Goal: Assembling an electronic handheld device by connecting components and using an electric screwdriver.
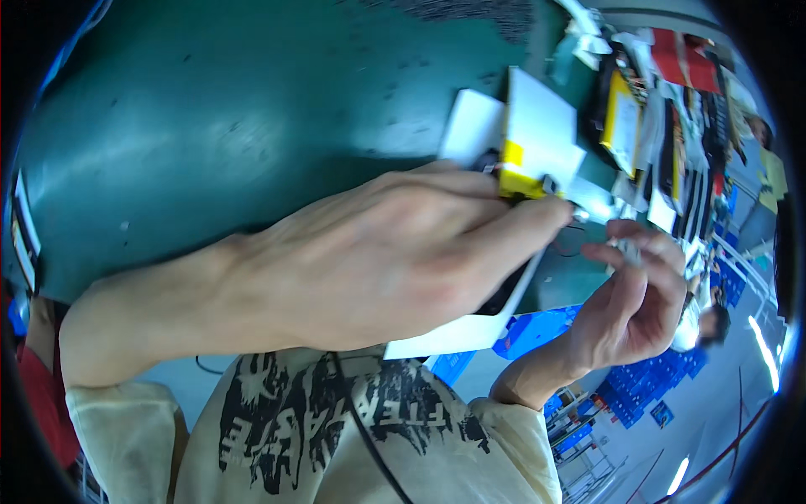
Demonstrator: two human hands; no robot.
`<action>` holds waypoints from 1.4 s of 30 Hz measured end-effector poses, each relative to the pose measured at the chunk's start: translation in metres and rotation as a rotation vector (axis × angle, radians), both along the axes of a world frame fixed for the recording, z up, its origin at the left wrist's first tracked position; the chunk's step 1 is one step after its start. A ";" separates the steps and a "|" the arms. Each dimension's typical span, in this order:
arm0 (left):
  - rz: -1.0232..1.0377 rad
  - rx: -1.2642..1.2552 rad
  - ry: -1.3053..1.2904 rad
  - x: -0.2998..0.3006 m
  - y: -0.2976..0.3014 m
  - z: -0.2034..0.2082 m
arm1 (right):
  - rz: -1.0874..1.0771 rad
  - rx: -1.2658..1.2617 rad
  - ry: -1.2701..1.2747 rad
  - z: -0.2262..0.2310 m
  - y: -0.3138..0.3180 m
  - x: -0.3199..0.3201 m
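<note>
My left hand [395,252] reaches across the middle of the view, thumb and fingers closed at the yellow-taped end of a flat, whitish rectangular pack [541,126]. Small dark parts show by that end, close to the thumb tip; the hand hides most of the fingers' grip. To the right, my right hand [634,294] is raised with thumb and fingertips pinched on a small pale piece [626,250], too blurred to name. A thin dark wire [573,250] shows between the two hands. Beneath my left hand lies a white sheet or panel [449,338], partly covered.
The green table top [252,101] spreads left and ahead. At its right stand packed rows of flat pieces with yellow and black edges [621,118], beside a red object [684,63]. Blue bins [533,332] sit below the near edge. A person in a red sleeve [42,378] is at far left.
</note>
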State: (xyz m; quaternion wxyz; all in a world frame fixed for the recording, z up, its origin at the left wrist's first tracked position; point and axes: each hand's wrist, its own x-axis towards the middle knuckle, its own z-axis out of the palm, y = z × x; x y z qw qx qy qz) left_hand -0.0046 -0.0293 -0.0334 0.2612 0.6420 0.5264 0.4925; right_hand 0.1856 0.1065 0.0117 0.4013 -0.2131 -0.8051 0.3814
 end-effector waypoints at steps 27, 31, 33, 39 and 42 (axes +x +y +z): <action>-0.044 -0.005 0.005 -0.003 -0.001 0.008 | -0.146 0.633 -0.615 0.010 0.059 -0.002; -0.038 -0.008 0.003 -0.002 -0.001 0.008 | -0.134 0.576 -0.557 0.006 0.063 0.002; -0.039 -0.010 0.001 -0.002 -0.001 0.008 | -0.154 0.544 -0.581 0.007 0.061 0.002; -0.039 0.000 -0.004 -0.003 -0.003 0.008 | -0.154 0.594 -0.625 0.005 0.061 0.006; -0.038 -0.008 0.006 -0.002 -0.004 0.007 | -0.142 0.656 -0.652 0.005 0.061 0.005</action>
